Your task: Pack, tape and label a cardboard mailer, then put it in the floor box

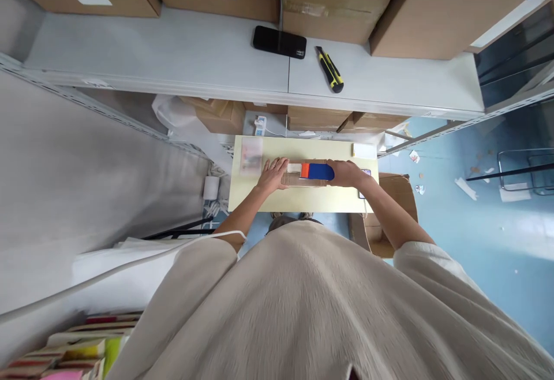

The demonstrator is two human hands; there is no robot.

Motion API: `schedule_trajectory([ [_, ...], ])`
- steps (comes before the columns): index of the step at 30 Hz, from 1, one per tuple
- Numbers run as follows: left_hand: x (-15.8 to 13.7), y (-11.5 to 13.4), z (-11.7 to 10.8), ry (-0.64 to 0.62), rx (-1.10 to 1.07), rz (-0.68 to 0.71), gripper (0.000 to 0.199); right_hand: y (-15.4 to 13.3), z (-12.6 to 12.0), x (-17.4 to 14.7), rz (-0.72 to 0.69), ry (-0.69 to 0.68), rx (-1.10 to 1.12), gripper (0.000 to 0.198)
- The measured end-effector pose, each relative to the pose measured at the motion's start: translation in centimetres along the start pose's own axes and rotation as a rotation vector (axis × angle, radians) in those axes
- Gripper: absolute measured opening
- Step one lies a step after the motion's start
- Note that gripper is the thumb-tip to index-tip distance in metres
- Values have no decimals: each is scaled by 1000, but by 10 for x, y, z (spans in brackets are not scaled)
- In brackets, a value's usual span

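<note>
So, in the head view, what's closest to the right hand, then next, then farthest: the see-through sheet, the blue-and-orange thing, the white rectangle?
From the right hand:
1. Blue-and-orange thing, touching its left side.
2. White rectangle, table's far right corner.
3. See-through sheet, table's left end.

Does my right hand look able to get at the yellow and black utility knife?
Probably yes: the utility knife lies uncovered on the shelf, near its front edge. Your right hand seems occupied with the blue item, though, and would need to rise around that edge.
</note>
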State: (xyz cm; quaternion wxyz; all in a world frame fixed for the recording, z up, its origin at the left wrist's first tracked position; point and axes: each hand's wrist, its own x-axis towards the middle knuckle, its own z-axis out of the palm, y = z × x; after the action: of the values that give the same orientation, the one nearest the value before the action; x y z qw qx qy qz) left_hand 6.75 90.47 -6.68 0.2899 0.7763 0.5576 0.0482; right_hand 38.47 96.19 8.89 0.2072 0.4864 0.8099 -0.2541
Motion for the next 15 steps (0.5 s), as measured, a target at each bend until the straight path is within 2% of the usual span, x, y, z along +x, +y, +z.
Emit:
schedule_trajectory([
  [5,-4,-4,-4,9,-5,-1,133,52,2,-17,32,-19,-62,45],
  [10,-5,-4,-10,2,-10,-12,130,116,12,-30,91,-10,-49,47],
  [15,-5,2,-13,-10,17,-17,125,150,22,-37,52,-34,-22,44],
])
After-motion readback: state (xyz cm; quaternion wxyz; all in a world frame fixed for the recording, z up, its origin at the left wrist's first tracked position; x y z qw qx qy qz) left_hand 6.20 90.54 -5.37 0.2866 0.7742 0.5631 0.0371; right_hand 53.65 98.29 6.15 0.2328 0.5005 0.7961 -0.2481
